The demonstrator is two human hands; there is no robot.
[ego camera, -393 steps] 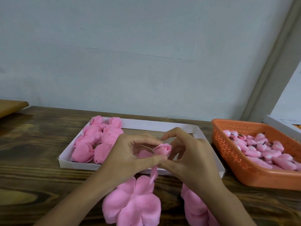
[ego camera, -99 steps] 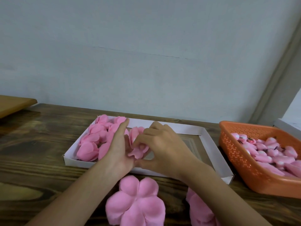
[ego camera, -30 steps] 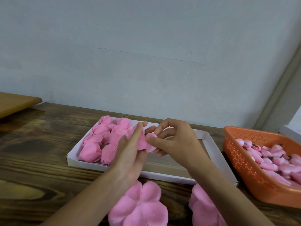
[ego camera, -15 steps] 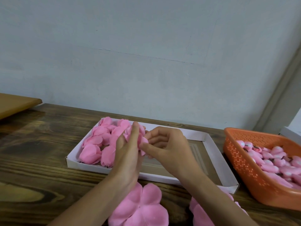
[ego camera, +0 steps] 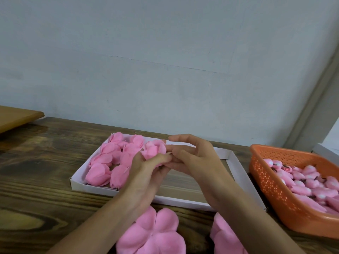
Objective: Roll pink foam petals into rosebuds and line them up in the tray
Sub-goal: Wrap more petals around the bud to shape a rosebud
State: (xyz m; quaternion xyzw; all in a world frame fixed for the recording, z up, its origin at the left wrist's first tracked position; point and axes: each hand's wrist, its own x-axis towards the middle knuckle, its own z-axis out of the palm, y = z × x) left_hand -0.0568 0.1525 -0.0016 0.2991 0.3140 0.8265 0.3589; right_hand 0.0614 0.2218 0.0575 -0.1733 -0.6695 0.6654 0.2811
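Item 1. Worktop (ego camera: 36, 173): dark wood with a strong grain, set against a pale wall (ego camera: 165, 52).

Item 2. Tray (ego camera: 82, 186): shallow and white, lying across the middle of the worktop. We count the rosebuds (ego camera: 110, 162) packed into its left end in close rows. The right end shows bare floor.

Item 3. Bud (ego camera: 153, 151): held above the tray, just beside the packed rows.

Item 4. Left hand (ego camera: 145, 175): grasps the bud from below, with fingers and thumb curled about its base.

Item 5. Right hand (ego camera: 196, 162): meets the left at the bud's right side. The fingers are loosely extended with their tips against the bud. We cannot tell whether they pinch it.

Item 6. Petals (ego camera: 152, 233): a flat, flower-shaped piece on the worktop near us, in front of the tray. A second piece (ego camera: 225, 237) lies to its right, partly under the right forearm.

Item 7. Basket (ego camera: 266, 180): orange and perforated, standing right of the tray. It holds small pink pieces (ego camera: 308, 182).

Item 8. Board (ego camera: 16, 116): light wood, at the far left edge.
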